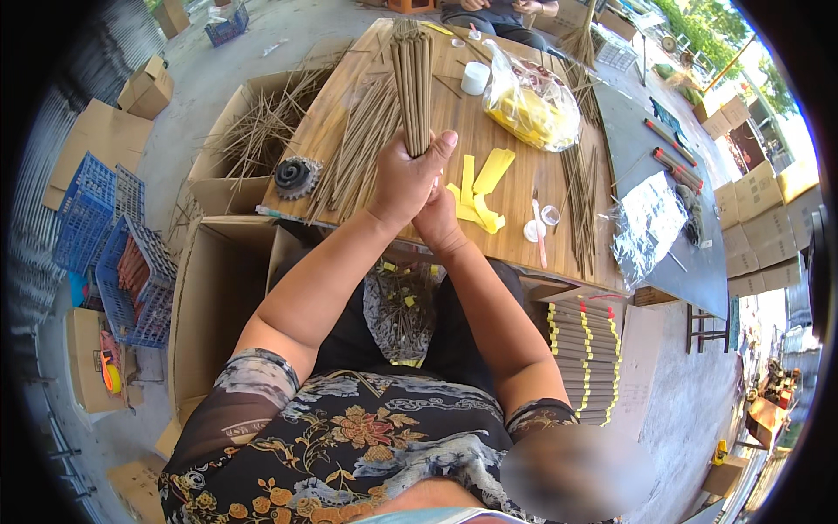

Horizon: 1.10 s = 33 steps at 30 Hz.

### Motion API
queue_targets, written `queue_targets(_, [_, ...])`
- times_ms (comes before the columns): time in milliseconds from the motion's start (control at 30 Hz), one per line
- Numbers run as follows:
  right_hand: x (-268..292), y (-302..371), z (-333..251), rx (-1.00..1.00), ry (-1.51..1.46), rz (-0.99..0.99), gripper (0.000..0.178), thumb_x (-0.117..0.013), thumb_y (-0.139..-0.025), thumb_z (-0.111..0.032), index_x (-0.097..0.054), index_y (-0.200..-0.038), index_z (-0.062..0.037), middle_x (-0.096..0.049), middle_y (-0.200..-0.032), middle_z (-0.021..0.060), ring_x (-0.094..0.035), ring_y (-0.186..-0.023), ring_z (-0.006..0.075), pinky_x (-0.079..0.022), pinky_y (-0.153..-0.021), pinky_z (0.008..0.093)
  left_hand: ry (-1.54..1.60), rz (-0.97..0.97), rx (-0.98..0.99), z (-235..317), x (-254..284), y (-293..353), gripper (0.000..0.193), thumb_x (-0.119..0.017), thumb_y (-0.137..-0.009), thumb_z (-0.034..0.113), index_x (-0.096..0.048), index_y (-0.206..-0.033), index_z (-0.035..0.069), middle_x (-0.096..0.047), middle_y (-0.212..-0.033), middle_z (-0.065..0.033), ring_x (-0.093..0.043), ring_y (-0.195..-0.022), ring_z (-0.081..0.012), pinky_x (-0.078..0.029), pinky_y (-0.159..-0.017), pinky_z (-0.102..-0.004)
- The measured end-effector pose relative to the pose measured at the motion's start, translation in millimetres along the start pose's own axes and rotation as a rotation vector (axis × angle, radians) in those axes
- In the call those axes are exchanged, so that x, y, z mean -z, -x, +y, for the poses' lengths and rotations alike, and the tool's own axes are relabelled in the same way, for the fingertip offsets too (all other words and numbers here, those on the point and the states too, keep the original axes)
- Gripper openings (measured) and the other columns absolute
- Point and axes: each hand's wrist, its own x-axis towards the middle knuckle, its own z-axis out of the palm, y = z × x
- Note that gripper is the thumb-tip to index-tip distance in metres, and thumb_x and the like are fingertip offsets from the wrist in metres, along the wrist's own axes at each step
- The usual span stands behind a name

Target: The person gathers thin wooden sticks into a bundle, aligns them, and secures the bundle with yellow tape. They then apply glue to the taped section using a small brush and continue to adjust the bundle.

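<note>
My left hand (407,179) is wrapped round a thick bundle of brown incense sticks (413,87), its thumb pointing up to the right. The bundle stands nearly upright above the wooden table (349,61). Just below, my right hand (438,218) is closed at the bundle's lower end, which the fingers hide. To the right of my hands lie yellow paper strips (478,190). Loose incense sticks (353,144) are spread on the table to the left, and more sticks (580,205) lie along its right side.
A clear bag of yellow strips (532,105) and a white tub (475,79) stand farther back. A toothed metal part (297,177) sits at the left corner. Finished-looking banded bundles (583,362) lie low right; a carton of sticks (253,122) stands left. Another person (502,17) sits opposite.
</note>
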Motion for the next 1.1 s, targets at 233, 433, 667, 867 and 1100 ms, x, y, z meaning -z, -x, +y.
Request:
queue_targets(233, [-9, 20, -13, -0.122, -0.110, -0.050, 0.025, -0.061, -0.078, -0.013, -0.053, -0.098, -0.0011, -0.061, -0.083, 0.0104, -0.057, -0.078, 0.0140, -0.045, -0.071, 0.0294, 0.176, 0.024, 0.113, 28, 4, 2, 0.024, -0.067, -0.079, 0.021, -0.047, -0.071, 0.009, -0.045, -0.053, 0.0011, -0.041, -0.040, -0.0057, -0.035, -0.038, -0.0190])
queue_targets(433, [-12, 34, -49, -0.021, -0.160, -0.035, 0.027, -0.062, -0.076, -0.009, -0.052, -0.099, 0.0002, -0.061, -0.086, 0.0069, -0.056, -0.083, 0.0128, -0.045, -0.074, 0.0289, 0.095, 0.027, 0.150, 40, -2, 33, 0.023, -0.067, -0.079, 0.020, -0.048, -0.074, 0.008, -0.045, -0.052, 0.0018, -0.042, -0.040, -0.0045, -0.033, -0.036, -0.0178])
queue_targets(667, [-9, 67, -62, -0.211, -0.160, -0.157, 0.025, -0.064, -0.075, -0.014, -0.052, -0.093, -0.0006, -0.059, -0.077, 0.0073, -0.057, -0.072, 0.0144, -0.046, -0.066, 0.0290, 0.049, -0.061, 0.087, 80, -8, 50, 0.016, -0.063, -0.081, 0.016, -0.051, -0.080, 0.004, -0.044, -0.056, 0.0030, -0.039, -0.040, -0.0024, -0.031, -0.034, -0.0168])
queue_targets(867, [24, 91, -51, 0.003, 0.247, -0.447, 0.020, -0.062, -0.076, -0.013, -0.057, -0.091, -0.0006, -0.059, -0.075, 0.0088, -0.056, -0.071, 0.0125, -0.047, -0.067, 0.0288, -0.056, -0.134, 0.096, 127, 16, 61, 0.013, -0.061, -0.081, 0.012, -0.054, -0.087, 0.003, -0.044, -0.058, 0.0044, -0.037, -0.040, -0.0013, -0.031, -0.034, -0.0159])
queue_targets(1100, [37, 69, -165, -0.080, -0.603, -0.091, 0.046, -0.065, -0.075, -0.018, -0.046, -0.111, 0.0035, -0.058, -0.095, 0.0096, -0.055, -0.092, 0.0173, -0.043, -0.082, 0.0279, -0.268, -0.423, 0.499, 123, 31, 112, 0.010, -0.060, -0.079, 0.010, -0.053, -0.082, 0.003, -0.046, -0.055, 0.0026, -0.040, -0.039, -0.0028, -0.030, -0.034, -0.0185])
